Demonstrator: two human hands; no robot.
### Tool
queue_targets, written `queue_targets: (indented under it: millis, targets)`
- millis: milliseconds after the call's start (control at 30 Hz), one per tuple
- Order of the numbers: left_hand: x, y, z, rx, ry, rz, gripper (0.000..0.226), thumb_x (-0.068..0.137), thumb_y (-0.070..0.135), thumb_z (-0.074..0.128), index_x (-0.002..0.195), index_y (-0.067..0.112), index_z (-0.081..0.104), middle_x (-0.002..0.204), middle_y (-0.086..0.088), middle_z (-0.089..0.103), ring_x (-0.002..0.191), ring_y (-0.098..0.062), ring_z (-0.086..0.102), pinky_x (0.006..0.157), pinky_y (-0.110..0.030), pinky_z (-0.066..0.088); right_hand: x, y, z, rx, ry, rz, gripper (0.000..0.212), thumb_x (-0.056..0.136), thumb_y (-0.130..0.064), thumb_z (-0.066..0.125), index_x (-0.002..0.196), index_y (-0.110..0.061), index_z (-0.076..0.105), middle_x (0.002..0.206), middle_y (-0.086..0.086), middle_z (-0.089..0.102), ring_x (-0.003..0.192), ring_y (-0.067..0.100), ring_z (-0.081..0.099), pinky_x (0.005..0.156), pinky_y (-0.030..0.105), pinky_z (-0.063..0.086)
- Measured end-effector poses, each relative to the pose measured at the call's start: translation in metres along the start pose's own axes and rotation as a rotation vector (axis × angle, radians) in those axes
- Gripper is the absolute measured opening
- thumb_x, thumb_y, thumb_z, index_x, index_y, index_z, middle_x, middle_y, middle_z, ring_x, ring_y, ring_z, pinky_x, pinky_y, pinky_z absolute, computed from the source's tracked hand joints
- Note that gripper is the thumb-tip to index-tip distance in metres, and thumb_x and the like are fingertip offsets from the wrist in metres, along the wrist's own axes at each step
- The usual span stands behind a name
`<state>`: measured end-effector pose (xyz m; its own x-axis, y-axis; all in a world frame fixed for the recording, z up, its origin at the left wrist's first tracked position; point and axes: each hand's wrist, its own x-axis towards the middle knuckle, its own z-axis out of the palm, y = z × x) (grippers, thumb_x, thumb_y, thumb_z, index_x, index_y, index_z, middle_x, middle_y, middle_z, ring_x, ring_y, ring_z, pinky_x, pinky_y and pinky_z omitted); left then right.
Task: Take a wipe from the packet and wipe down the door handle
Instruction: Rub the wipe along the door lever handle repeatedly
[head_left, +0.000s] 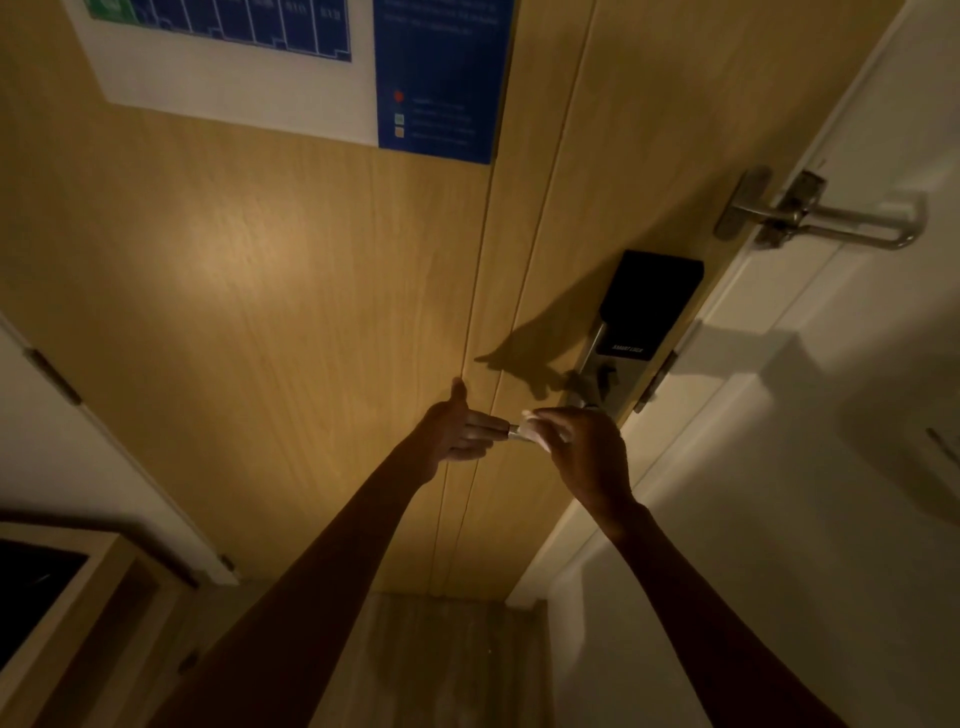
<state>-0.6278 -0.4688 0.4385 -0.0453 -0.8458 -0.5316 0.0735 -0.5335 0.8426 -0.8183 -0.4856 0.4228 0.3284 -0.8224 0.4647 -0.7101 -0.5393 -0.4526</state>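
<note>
My right hand (584, 454) is closed around a white wipe (532, 428) pressed over the silver lever door handle (514, 429); only the handle's free tip shows past the wipe. My left hand (457, 431) is flat with fingers extended, its fingertips touching that tip, the thumb resting against the wooden door (311, 312). The black smart lock (647, 304) sits just above the handle. The wipe packet is not in view.
A metal swing-bar door guard (826, 215) is fixed at the upper right, bridging the door and the white frame (779, 312). A blue and white evacuation plan (291, 57) hangs on the door. A wooden cabinet (62, 582) stands at the lower left.
</note>
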Motion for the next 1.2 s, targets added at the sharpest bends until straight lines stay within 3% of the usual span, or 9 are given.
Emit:
queue_targets:
  millis: [167,267,367,500,600,800,933,1033,1200]
  targets:
    - [0.002,0.001,0.002,-0.006,0.011,-0.006,0.086,0.096,0.059,0.006,0.102,0.004,0.072,0.113,-0.014,0.070,0.109,-0.025,0.064,0.097,-0.035,0.050,0.009,-0.012,-0.004,-0.052,0.252,0.000,0.023,0.089,-0.028,0.066,0.110,-0.020,0.072,0.109,-0.002,0.066,0.104,0.009,0.057,0.079,0.019,0.051]
    - [0.001,-0.001,0.002,-0.003,0.016,-0.001,0.086,0.096,0.059,0.007,0.103,0.004,0.072,0.110,-0.013,0.071,0.108,-0.025,0.064,0.094,-0.034,0.052,0.008,-0.010,0.008,-0.039,0.118,0.037,0.022,0.091,-0.032,0.064,0.108,-0.020,0.071,0.111,0.000,0.062,0.102,0.009,0.056,0.082,0.022,0.053]
    - [0.003,-0.003,0.001,-0.019,0.023,0.009,0.084,0.096,0.059,0.009,0.095,0.006,0.074,0.105,-0.012,0.073,0.103,-0.023,0.067,0.085,-0.029,0.055,-0.005,0.008,0.017,-0.056,-0.072,-0.120,0.027,0.096,-0.035,0.057,0.111,-0.015,0.068,0.102,0.001,0.063,0.095,0.010,0.057,0.080,0.029,0.054]
    - [0.003,-0.004,0.001,-0.043,0.023,0.013,0.084,0.097,0.058,0.010,0.099,0.003,0.073,0.107,-0.015,0.072,0.102,-0.023,0.067,0.081,-0.027,0.056,-0.008,0.013,0.010,-0.022,-0.068,-0.065,0.035,0.095,-0.037,0.050,0.115,-0.014,0.068,0.107,0.002,0.060,0.097,0.006,0.053,0.079,0.022,0.054]
    - [0.004,-0.003,0.002,-0.042,0.024,0.002,0.084,0.097,0.058,0.010,0.103,0.001,0.071,0.109,-0.016,0.071,0.106,-0.025,0.066,0.083,-0.027,0.055,-0.007,0.007,0.009,-0.064,-0.071,-0.034,0.034,0.092,-0.036,0.058,0.117,-0.014,0.068,0.110,0.003,0.058,0.096,0.002,0.047,0.077,0.010,0.046]
    - [0.001,0.002,0.005,-0.047,0.017,-0.004,0.084,0.098,0.056,0.009,0.110,-0.002,0.068,0.115,-0.017,0.068,0.110,-0.025,0.063,0.092,-0.030,0.052,-0.004,0.007,-0.005,-0.138,-0.249,-0.148,0.037,0.091,-0.015,0.062,0.128,-0.015,0.058,0.119,0.008,0.055,0.108,0.014,0.052,0.082,0.017,0.049]
    - [0.001,0.003,0.006,-0.059,0.020,-0.014,0.083,0.098,0.055,0.010,0.110,-0.004,0.067,0.116,-0.019,0.067,0.110,-0.026,0.064,0.092,-0.031,0.052,0.005,0.000,-0.015,-0.031,-0.145,-0.042,0.023,0.089,-0.017,0.067,0.108,-0.006,0.068,0.101,0.006,0.070,0.090,-0.001,0.058,0.075,0.004,0.043]
    - [0.001,0.004,0.006,-0.065,0.021,-0.018,0.082,0.099,0.055,0.012,0.111,-0.005,0.066,0.115,-0.019,0.067,0.104,-0.025,0.064,0.086,-0.028,0.052,0.000,-0.003,-0.011,-0.058,-0.052,-0.023,0.021,0.086,-0.019,0.070,0.103,-0.007,0.070,0.101,0.005,0.070,0.089,0.002,0.062,0.077,0.013,0.051]
    - [0.002,0.003,0.006,-0.017,0.008,-0.006,0.070,0.100,0.050,0.021,0.114,-0.002,0.066,0.116,-0.015,0.068,0.110,-0.024,0.064,0.084,-0.026,0.053,-0.005,0.004,-0.011,-0.001,-0.129,-0.070,0.024,0.092,-0.028,0.062,0.101,-0.007,0.069,0.099,0.002,0.065,0.089,0.005,0.061,0.080,0.021,0.056]
